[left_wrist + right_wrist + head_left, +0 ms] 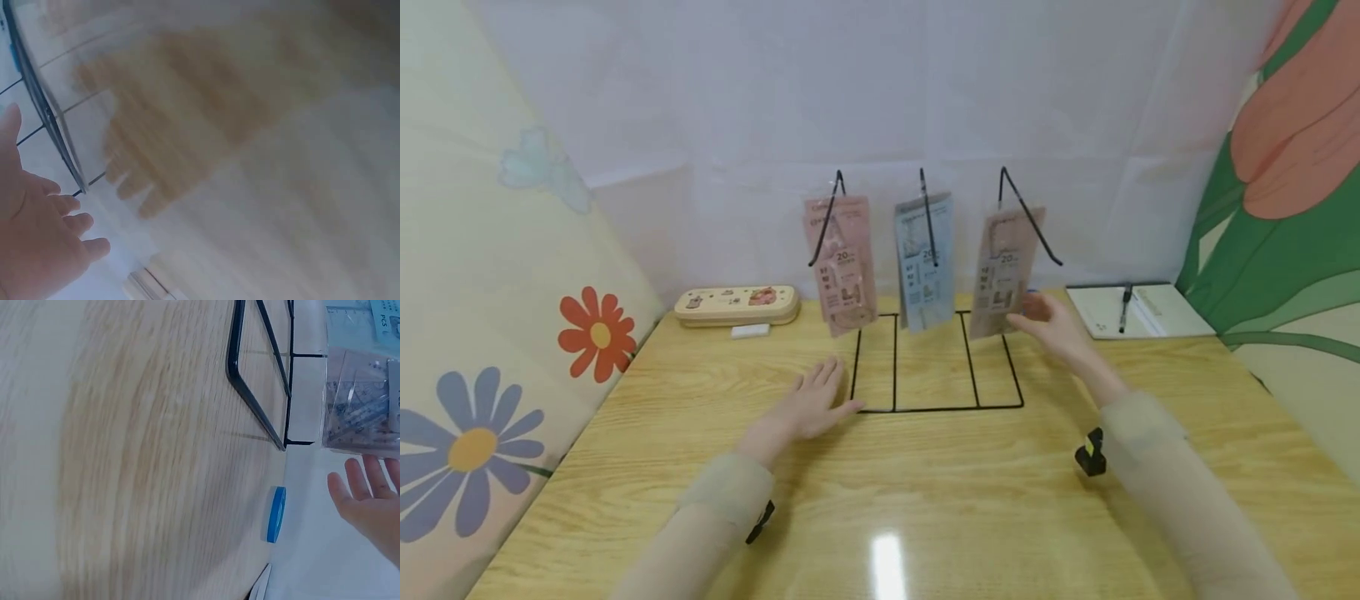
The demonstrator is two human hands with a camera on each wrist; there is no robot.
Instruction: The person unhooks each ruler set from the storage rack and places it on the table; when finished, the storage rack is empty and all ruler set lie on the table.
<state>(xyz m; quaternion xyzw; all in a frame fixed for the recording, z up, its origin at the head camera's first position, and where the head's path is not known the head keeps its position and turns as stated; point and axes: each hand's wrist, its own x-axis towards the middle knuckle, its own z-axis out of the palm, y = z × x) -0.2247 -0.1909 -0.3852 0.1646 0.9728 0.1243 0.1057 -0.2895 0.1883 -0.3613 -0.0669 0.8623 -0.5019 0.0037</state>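
A black wire rack (pixel 925 409) stands on the table, with three upright hooks bearing flat packs of rulers. A pink pack (pixel 847 267) hangs on the left, a blue pack (pixel 925 275) in the middle and a brownish-pink pack (pixel 1006 275) on the right. My right hand (pixel 1054 327) is at the lower right edge of the brownish-pink pack. In the right wrist view its fingers (pixel 357 481) extend loosely, fingertips right at the clear pack (pixel 362 406). My left hand (pixel 808 404) has its fingers extended, low over the table beside the rack's front left corner.
A cream pencil case (pixel 737 307) lies at the back left, a white eraser (pixel 750 331) before it. At the back right, a black pen (pixel 1125 307) rests on a notebook (pixel 1090 312). A blue ring (pixel 276 514), like a tape roll, stands right of the rack. White cloth (pixel 715 100) hangs behind.
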